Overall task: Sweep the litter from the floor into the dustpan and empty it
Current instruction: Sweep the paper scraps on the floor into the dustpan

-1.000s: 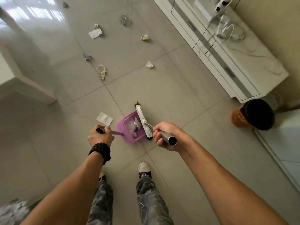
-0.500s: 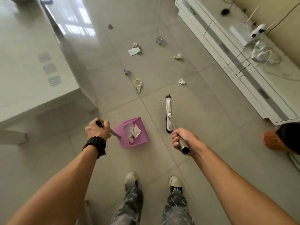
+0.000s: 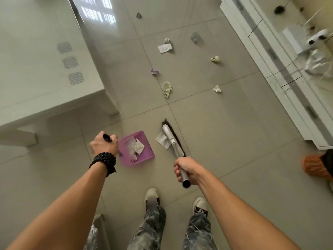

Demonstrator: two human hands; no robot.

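Observation:
My left hand point(image 3: 104, 144) grips the black-tipped handle of a purple dustpan point(image 3: 144, 156) that holds crumpled white paper point(image 3: 137, 146). My right hand point(image 3: 187, 170) grips the metal pole of a broom, whose white head point(image 3: 173, 141) rests on the tiles just right of the pan. A flat white paper scrap point(image 3: 163, 140) lies against the broom head's left side, between broom and pan. Farther ahead, several pieces of litter are scattered: a yellowish wad point(image 3: 167, 89), a purple scrap point(image 3: 154, 71), a white sheet point(image 3: 164, 48), a small white piece point(image 3: 217, 88) and another wad point(image 3: 215, 59).
A white table point(image 3: 36, 78) fills the left side, its leg point(image 3: 111, 98) near the litter. A long white cabinet point(image 3: 281, 73) with cables on top runs along the right. An orange bin with a black liner point(image 3: 315, 167) stands at the right edge. My shoes point(image 3: 152, 195) are below the pan.
The view has shifted forward along the floor. The broom head has drawn back toward the dustpan, and a flat white scrap now lies against its left side.

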